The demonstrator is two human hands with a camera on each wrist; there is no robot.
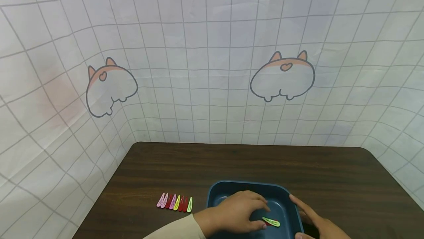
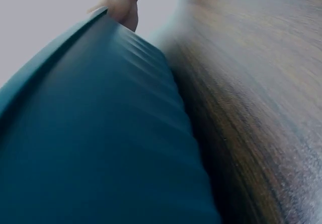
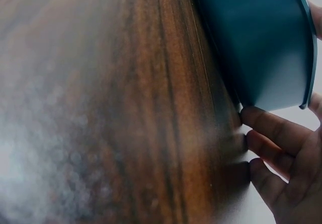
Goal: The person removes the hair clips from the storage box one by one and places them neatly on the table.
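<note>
A dark blue tray [image 1: 251, 184] sits near the front of the table. My left hand [image 1: 240, 211] reaches over its left side with palm down and fingers spread, the thumb tip beside a light green hair clip [image 1: 272, 222]. Part of a red hair clip [image 1: 266, 224] shows under the green one, inside the tray. At the tray's right side, my right hand [image 1: 318, 220] holds the wall, with a finger along the rim. Its other fingers [image 3: 271, 128] reach down by the tray's outer bottom edge in the right wrist view. The left wrist view shows mostly the tray's outer wall [image 2: 100, 133].
Left of the tray, several hair clips [image 1: 174, 202] in pink, red, yellow and green lie side by side in a row. The dark wooden table [image 1: 185, 161] ends at a white grid-patterned curtain [image 1: 218, 84] at the back and sides.
</note>
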